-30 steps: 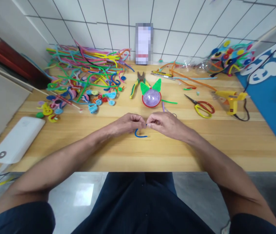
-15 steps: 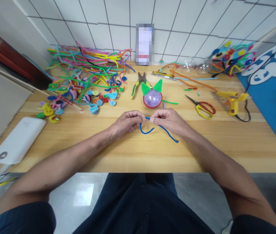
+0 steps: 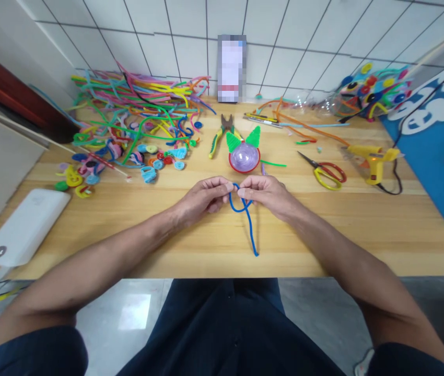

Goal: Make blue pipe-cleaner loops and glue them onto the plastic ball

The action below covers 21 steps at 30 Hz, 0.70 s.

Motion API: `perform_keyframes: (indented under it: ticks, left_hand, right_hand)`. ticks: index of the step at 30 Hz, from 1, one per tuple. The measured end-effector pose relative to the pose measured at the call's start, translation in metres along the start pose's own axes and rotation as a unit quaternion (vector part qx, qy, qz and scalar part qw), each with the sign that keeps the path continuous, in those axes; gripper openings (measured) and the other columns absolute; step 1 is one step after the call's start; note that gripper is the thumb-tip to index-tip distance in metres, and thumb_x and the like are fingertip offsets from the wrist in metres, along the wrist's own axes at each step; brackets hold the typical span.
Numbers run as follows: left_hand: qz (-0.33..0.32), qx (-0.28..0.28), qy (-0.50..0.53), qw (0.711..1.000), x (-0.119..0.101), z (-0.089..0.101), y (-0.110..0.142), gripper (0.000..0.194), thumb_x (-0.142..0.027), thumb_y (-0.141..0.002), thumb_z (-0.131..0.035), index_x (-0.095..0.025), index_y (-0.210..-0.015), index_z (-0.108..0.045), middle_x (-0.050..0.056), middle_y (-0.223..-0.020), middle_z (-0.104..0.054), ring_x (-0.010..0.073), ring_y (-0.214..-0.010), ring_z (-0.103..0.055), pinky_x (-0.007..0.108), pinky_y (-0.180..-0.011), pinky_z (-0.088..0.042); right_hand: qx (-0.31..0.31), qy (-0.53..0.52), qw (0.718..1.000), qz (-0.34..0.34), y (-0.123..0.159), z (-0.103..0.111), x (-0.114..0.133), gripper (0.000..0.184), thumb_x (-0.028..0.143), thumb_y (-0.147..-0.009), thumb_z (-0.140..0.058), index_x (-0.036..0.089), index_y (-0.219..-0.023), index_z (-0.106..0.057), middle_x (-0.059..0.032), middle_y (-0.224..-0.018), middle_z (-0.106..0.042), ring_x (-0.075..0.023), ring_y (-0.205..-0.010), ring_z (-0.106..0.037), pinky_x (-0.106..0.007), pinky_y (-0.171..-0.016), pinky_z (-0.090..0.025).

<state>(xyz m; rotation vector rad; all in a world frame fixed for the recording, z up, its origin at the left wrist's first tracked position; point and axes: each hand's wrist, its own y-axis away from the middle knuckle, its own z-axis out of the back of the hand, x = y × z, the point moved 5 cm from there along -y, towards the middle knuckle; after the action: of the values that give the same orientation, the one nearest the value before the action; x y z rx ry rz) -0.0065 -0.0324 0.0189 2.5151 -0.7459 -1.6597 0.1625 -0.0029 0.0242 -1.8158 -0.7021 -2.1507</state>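
A blue pipe cleaner (image 3: 250,230) is pinched between both hands above the front half of the table. My left hand (image 3: 212,194) is closed on it at the left of its bend. My right hand (image 3: 261,192) pinches it just to the right, fingertips a small gap from the left ones. Below the fingers the pipe cleaner forms a loop, one end crossing it and hanging toward me. Just beyond the hands sits a purple coiled dome (image 3: 244,157) with a red rim and two green pointed ears (image 3: 253,137), touched by neither hand.
Pliers (image 3: 222,134) lie behind the dome. Scissors (image 3: 326,174) and a yellow glue gun (image 3: 374,159) are at right. Loose pipe cleaners (image 3: 139,91) and small coiled pieces (image 3: 163,156) heap at left. A white power bank (image 3: 26,224) lies front left; a phone (image 3: 231,68) leans on the wall.
The pipe cleaner's free end has swung from the right to hang down toward me, now crossing the loop. My hands remain close together in nearly the same place.
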Motion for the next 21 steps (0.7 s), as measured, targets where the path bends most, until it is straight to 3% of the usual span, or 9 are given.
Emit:
perform_keyframes:
  ticks: [5,13,18,21]
  left_hand:
    - [0.002,0.031,0.004,0.999,0.000,-0.003,0.000,0.047,-0.048,-0.072,-0.096,-0.014,-0.082,-0.066,-0.004,-0.063,-0.063,0.0031,-0.043,-0.043,0.017,-0.041,-0.031]
    - [-0.021,0.026,-0.008,0.999,0.006,-0.003,-0.002,0.052,-0.052,-0.070,-0.098,-0.015,-0.080,-0.063,-0.004,-0.062,-0.064,0.0026,-0.042,-0.044,0.016,-0.041,-0.031]
    - [-0.042,0.020,-0.003,0.999,0.006,-0.003,-0.003,0.054,-0.049,-0.066,-0.100,-0.016,-0.099,-0.072,-0.005,-0.061,-0.066,0.0043,-0.042,-0.044,0.018,-0.041,-0.029]
    - [-0.050,0.004,0.013,0.999,0.004,-0.001,-0.003,0.052,-0.048,-0.063,-0.102,-0.014,-0.095,-0.077,-0.006,-0.056,-0.061,0.0033,-0.042,-0.042,0.018,-0.043,-0.031]
  right_hand:
    - [-0.006,-0.033,0.999,0.008,0.001,0.000,0.003,0.042,0.052,-0.070,-0.092,0.020,-0.086,-0.072,0.0017,-0.074,-0.070,-0.0119,-0.065,-0.060,-0.027,-0.063,-0.046]
    - [0.017,-0.058,0.998,0.029,0.004,-0.009,0.005,0.044,0.052,-0.070,-0.094,0.020,-0.081,-0.066,0.0020,-0.070,-0.071,-0.0116,-0.062,-0.062,-0.027,-0.062,-0.052]
    - [0.020,-0.057,0.998,0.019,0.002,-0.010,0.000,0.045,0.053,-0.069,-0.094,0.019,-0.081,-0.067,0.0006,-0.070,-0.073,-0.0113,-0.061,-0.061,-0.026,-0.059,-0.049]
    - [0.001,-0.052,0.999,0.014,0.001,-0.007,-0.002,0.045,0.053,-0.069,-0.093,0.019,-0.082,-0.068,0.0006,-0.070,-0.072,-0.0117,-0.061,-0.061,-0.026,-0.059,-0.048]
